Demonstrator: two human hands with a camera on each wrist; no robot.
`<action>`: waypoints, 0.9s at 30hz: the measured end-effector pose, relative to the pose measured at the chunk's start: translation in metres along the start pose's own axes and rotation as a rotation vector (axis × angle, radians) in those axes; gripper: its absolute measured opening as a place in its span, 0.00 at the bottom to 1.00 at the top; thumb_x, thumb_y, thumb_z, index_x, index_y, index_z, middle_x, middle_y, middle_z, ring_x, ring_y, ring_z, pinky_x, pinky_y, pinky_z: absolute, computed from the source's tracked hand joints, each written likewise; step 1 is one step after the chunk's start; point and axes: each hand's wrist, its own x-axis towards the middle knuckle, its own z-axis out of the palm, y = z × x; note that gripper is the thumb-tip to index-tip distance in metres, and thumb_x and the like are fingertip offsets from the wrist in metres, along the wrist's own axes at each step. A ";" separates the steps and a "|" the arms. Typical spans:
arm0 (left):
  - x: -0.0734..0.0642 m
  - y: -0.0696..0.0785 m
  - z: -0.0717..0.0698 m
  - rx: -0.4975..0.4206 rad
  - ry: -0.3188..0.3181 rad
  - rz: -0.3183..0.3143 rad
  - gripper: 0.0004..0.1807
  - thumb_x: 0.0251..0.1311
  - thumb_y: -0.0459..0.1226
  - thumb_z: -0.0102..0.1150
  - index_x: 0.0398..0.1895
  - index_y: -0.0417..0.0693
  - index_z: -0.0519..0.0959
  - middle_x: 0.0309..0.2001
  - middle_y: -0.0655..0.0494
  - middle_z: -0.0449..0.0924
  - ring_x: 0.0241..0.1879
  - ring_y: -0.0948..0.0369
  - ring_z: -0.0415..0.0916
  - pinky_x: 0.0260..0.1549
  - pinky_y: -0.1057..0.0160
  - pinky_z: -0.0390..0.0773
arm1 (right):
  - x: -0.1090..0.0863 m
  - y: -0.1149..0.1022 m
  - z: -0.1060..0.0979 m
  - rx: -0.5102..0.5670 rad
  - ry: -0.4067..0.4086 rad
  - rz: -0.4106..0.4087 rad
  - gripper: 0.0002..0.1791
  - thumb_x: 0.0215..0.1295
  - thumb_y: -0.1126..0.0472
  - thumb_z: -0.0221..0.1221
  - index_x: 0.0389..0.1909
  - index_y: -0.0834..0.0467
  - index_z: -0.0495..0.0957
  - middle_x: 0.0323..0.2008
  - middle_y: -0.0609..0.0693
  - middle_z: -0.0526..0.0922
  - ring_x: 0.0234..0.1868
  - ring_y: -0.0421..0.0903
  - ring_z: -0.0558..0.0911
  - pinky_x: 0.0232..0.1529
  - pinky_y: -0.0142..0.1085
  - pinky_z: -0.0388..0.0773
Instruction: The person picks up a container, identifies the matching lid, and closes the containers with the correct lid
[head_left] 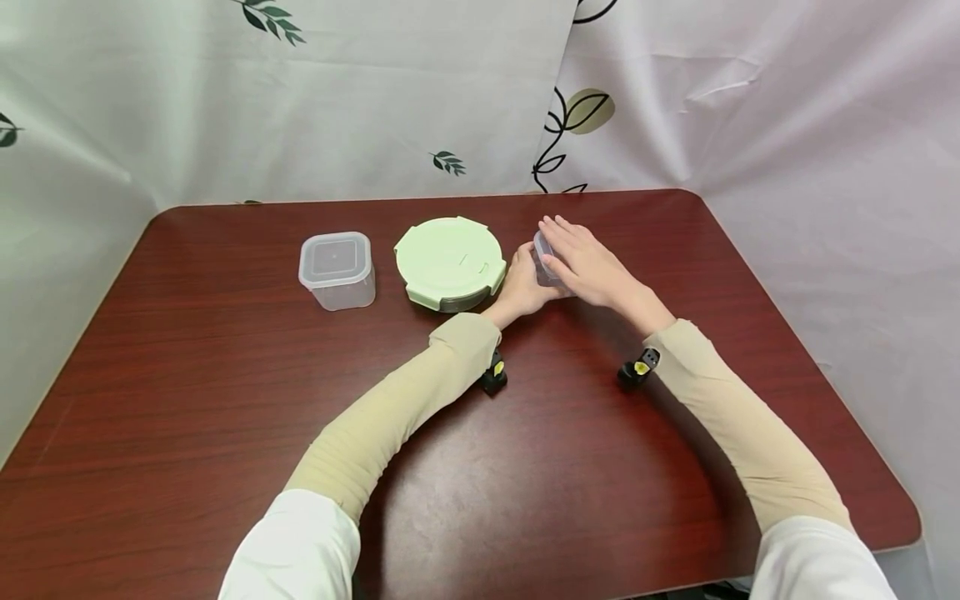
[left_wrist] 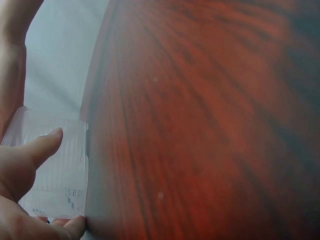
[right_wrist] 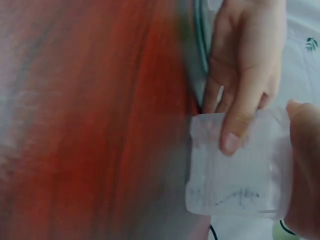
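A small clear plastic container [head_left: 545, 268] stands at the right of the table, beyond the middle. My left hand [head_left: 522, 286] grips its lower body from the left, its thumb [left_wrist: 46, 146] lying along the near wall in the left wrist view. Over the top lies my right hand [head_left: 592, 265], fingers straight and palm down, touching the translucent lid [head_left: 542, 243]. That palm hides most of the lid, so how it sits on the rim is hard to tell. Dark print marks the container's wall [right_wrist: 237, 175] in the right wrist view.
Just left of my left hand is a round pale-green lidded box [head_left: 448, 260] with a dark clip. Farther left stands another clear lidded container [head_left: 337, 271]. The reddish-brown wooden table [head_left: 225, 433] ends at a patterned white cloth [head_left: 360, 108].
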 end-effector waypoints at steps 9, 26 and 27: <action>-0.004 0.004 -0.001 0.016 0.003 0.025 0.53 0.51 0.45 0.69 0.72 0.37 0.46 0.71 0.40 0.52 0.70 0.49 0.56 0.69 0.56 0.59 | -0.001 -0.004 0.004 -0.083 -0.030 0.022 0.31 0.77 0.50 0.38 0.74 0.62 0.52 0.76 0.57 0.50 0.77 0.53 0.47 0.75 0.47 0.42; -0.002 0.003 0.003 0.026 0.020 0.027 0.53 0.51 0.43 0.69 0.72 0.35 0.47 0.70 0.38 0.53 0.70 0.48 0.56 0.70 0.56 0.58 | 0.000 -0.005 0.006 -0.144 -0.029 0.027 0.29 0.77 0.52 0.36 0.73 0.62 0.53 0.75 0.57 0.52 0.77 0.54 0.49 0.75 0.47 0.44; -0.002 0.002 0.003 0.025 0.022 0.025 0.53 0.51 0.43 0.69 0.72 0.35 0.47 0.70 0.38 0.53 0.70 0.48 0.56 0.69 0.56 0.59 | 0.000 -0.005 0.006 -0.143 -0.028 0.025 0.29 0.77 0.52 0.36 0.73 0.62 0.53 0.75 0.57 0.52 0.77 0.54 0.49 0.75 0.47 0.44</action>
